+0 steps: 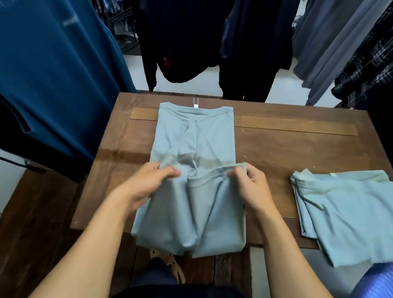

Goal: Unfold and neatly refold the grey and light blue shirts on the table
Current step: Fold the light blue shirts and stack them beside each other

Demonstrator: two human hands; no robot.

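The light blue shirt (196, 136) lies in a long strip down the middle of the wooden surface (288, 136), collar at the far end. It looks like thin, floppy knit (it'll sag if held at one spot), so I'd take the hem corners. The left hand (150, 182) and right hand (249, 181) each pinch the bunched hem. A second folded shirt (356, 215) sits near the right edge.

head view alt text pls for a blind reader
The left hand and right hand pinch the bunched hem of a light blue shirt lying on a wooden table, collar at the far end. A second folded shirt lies to its right.
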